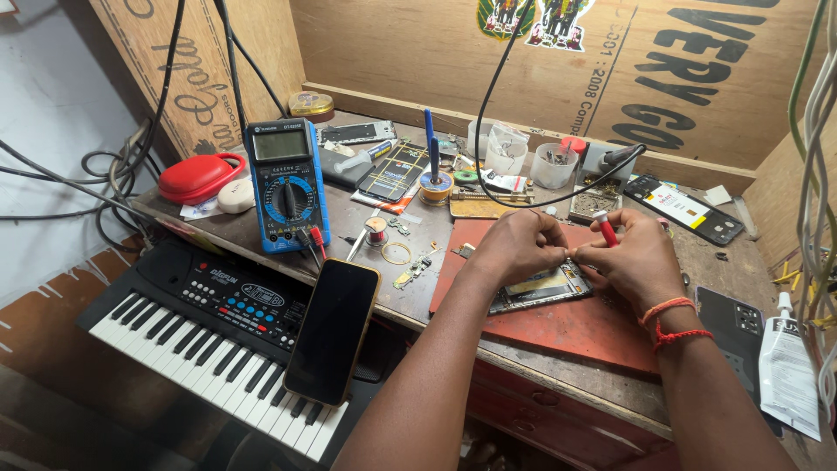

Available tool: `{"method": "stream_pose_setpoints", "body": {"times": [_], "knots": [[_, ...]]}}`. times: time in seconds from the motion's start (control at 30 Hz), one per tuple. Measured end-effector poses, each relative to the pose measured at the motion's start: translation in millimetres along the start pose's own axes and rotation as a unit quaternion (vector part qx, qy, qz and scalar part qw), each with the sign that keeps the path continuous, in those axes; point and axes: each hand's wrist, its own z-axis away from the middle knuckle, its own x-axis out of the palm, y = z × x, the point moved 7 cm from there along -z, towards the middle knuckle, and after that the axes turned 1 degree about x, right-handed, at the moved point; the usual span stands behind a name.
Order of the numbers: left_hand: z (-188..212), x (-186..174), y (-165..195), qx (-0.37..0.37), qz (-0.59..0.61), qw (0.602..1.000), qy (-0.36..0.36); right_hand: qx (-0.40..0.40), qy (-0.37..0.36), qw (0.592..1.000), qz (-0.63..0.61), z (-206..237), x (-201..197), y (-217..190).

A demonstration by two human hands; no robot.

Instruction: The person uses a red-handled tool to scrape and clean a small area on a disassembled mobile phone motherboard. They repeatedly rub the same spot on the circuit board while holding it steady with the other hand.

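Note:
An opened phone (540, 288) with its inner boards showing lies on a red mat (567, 327) on the workbench. My left hand (519, 244) is over its top edge, fingertips pinched on something too small to make out. My right hand (636, 262) meets it fingertip to fingertip and holds a screwdriver with a red and white handle (603, 227) that sticks up from the fist. Red threads circle my right wrist.
A blue multimeter (288, 183) leans at the left, with a black phone (333, 330) resting on a small black keyboard (209, 323). Small parts, a solder spool (376, 229), cups (554, 164), another opened phone (684, 208), a glue tube (787, 366) and hanging cables (815, 174) surround the mat.

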Motion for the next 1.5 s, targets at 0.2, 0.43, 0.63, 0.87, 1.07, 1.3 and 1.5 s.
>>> {"method": "stream_pose_setpoints", "body": {"times": [0.2, 0.43, 0.63, 0.87, 1.07, 1.3, 1.5], "knots": [[-0.3, 1.1, -0.4, 0.010, 0.023, 1.000, 0.005, -0.012, 0.000, 1.000, 0.011, 0.4, -0.3, -3.0], [0.5, 0.5, 0.4, -0.009, 0.010, 1.000, -0.005, 0.018, -0.008, 0.999, -0.039, 3.7, 1.0, -4.1], [1.0, -0.4, 2.5, 0.009, 0.022, 1.000, 0.006, 0.007, -0.008, 0.999, -0.042, 1.8, 1.0, -3.5], [-1.3, 2.0, -1.5, 0.005, 0.022, 1.000, 0.003, 0.012, -0.006, 1.000, -0.021, 4.0, 0.2, -5.6], [-1.8, 1.5, -1.3, 0.017, 0.024, 1.000, 0.011, 0.028, -0.003, 1.000, 0.009, 7.9, -0.6, -9.9], [-0.7, -0.3, -0.3, 0.014, 0.008, 1.000, 0.014, 0.034, -0.027, 0.998, -0.047, 1.6, 7.3, -5.8], [0.0, 0.0, -0.9, -0.010, 0.011, 1.000, 0.004, 0.038, -0.042, 0.996, -0.063, 0.9, 5.3, 1.7]]}}
